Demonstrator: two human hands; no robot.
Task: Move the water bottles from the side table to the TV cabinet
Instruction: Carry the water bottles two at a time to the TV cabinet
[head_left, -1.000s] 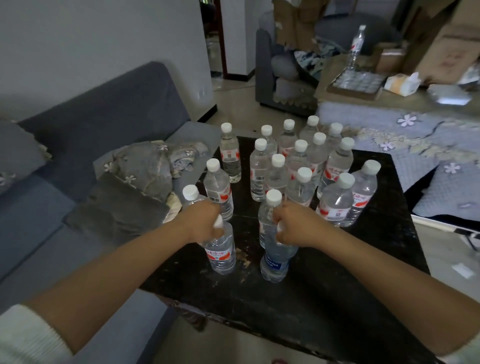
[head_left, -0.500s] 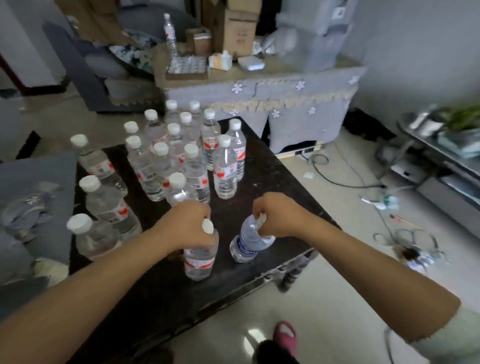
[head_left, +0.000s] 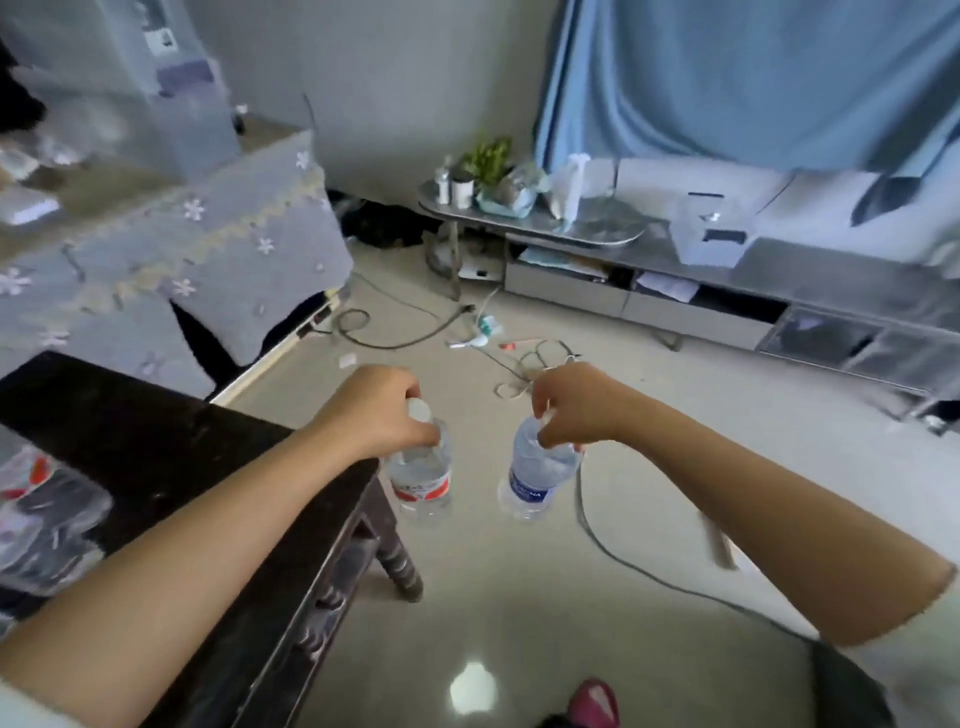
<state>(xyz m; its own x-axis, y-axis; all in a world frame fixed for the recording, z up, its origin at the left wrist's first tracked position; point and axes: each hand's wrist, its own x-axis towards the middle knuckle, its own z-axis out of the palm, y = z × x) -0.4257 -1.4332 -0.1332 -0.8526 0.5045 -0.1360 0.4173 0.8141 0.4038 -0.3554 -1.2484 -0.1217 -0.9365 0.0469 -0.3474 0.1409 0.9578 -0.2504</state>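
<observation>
Pale glossy floor, grey wall, blue curtain, strewn cables.

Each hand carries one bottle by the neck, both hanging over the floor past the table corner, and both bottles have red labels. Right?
Not quite. The head view shows only the bottle in the left hand has a red label; the bottle in the right hand has a blue label. The rest holds: each is held by the neck, over the floor past the table corner.
</observation>
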